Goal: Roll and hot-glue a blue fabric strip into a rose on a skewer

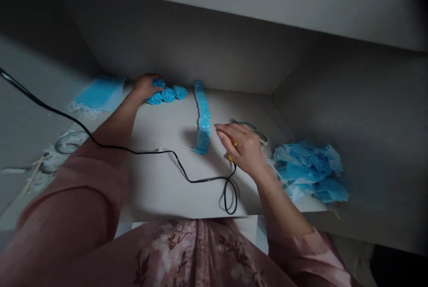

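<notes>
My left hand (146,87) is at the back left of the white surface, its fingers closed round a blue crepe-paper rose (158,83). Several more blue roses (168,94) lie against it. My right hand (245,146) is right of centre, its fingers closed around a yellow corded tool, apparently a glue gun (230,158), mostly hidden under the palm. Just left of that hand lies a crinkled blue paper strip (202,113), running from the back wall toward me. A thin stick (177,144) meets the strip's near end.
A black cord (197,181) crosses the surface and loops near the front edge. Blue paper flowers (307,171) are heaped at right. Scissors-like handles (262,136) lie behind my right hand. Folded blue paper (100,93) sits at back left; walls enclose the sides and back.
</notes>
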Demonstrator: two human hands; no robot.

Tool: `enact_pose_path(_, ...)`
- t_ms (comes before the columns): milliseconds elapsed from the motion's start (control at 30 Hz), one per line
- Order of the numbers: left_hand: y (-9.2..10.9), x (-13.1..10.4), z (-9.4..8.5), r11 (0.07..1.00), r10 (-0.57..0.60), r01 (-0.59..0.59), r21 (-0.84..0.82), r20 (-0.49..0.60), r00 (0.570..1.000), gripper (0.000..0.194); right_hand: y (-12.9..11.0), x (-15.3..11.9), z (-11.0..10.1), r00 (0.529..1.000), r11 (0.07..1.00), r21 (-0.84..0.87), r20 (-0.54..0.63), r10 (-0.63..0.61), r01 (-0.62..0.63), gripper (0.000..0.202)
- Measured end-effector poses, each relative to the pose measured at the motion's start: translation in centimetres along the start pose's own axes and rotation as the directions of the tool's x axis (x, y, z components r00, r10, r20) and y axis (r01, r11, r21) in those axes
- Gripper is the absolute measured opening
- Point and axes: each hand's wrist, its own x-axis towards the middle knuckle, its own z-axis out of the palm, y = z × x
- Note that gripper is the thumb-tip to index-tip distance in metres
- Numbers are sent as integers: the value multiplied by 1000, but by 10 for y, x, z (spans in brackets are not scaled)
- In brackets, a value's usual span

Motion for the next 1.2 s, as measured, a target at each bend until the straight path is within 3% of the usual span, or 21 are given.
enact_pose_path(100,-1,11,-20,995,-50,38,-93,-137,989,96,4,30,9,1000,999,51,0,-11,11,40)
enact_pose_path(167,5,12,-33,980,-98,48,-191,-264,960,82,9,48,20,1000,994,110,-18,-11,13,42)
enact_pose_path(233,20,5,-42,956,-125,30,-292,-312,942,67,16,66,33,998,985,169,-67,-4,15,47)
enact_pose_path(267,31,-3,-44,941,-119,14,-337,-293,949,62,20,75,40,996,982,187,-93,4,14,52)
enact_pose_path(367,73,-35,-42,834,-27,-4,-552,-48,998,63,31,97,58,993,986,164,-116,3,16,64)
enact_pose_path(467,110,-66,-35,847,111,-69,-527,50,993,68,39,108,63,997,997,79,-80,-21,27,66)
enact_pose_path(567,124,-83,-29,901,176,-121,-417,96,980,65,38,109,57,1000,1000,14,10,-4,4,42)
enact_pose_path(667,119,-85,-23,884,242,-184,-429,84,967,71,32,106,48,993,998,-8,96,70,-69,29)
enact_pose_path(733,111,-80,-18,775,282,-199,-600,46,958,86,30,105,44,985,991,34,118,123,-128,26)
enact_pose_path(867,104,-74,-6,428,380,-199,-882,-24,925,124,28,105,46,975,934,293,144,166,-203,23)
enact_pose_path(967,111,-80,1,333,436,-184,-925,-22,900,126,26,104,52,974,848,486,180,140,-212,24)
enact_pose_path(1067,125,-90,2,383,459,-190,-904,8,888,106,26,102,55,967,841,499,235,97,-206,27)
enact_pose_path(1133,133,-95,0,467,444,-235,-852,-4,896,76,31,101,50,960,905,378,264,95,-193,28)
enact_pose_path(1200,137,-98,0,560,413,-282,-779,-32,910,54,38,100,40,968,956,228,212,134,-182,34)
